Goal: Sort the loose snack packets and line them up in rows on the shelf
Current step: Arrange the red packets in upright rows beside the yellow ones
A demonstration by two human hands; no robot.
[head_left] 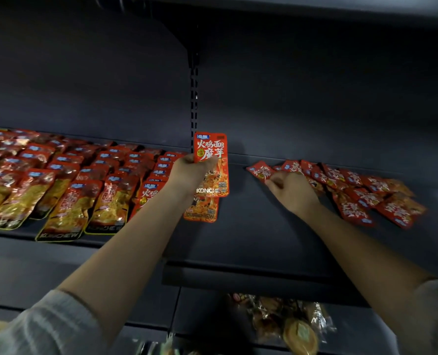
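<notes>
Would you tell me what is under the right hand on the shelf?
The right hand rests on the left end of the loose red packets, pinching one. Packets directly beneath the palm are covered, so their number cannot be told.

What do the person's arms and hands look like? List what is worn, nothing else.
Both forearms are bare. Each upper arm wears a light grey sleeve pushed up near the elbow: left sleeve, right sleeve. The left hand and right hand show no gloves, and no rings, watch or bracelet can be made out.
</notes>
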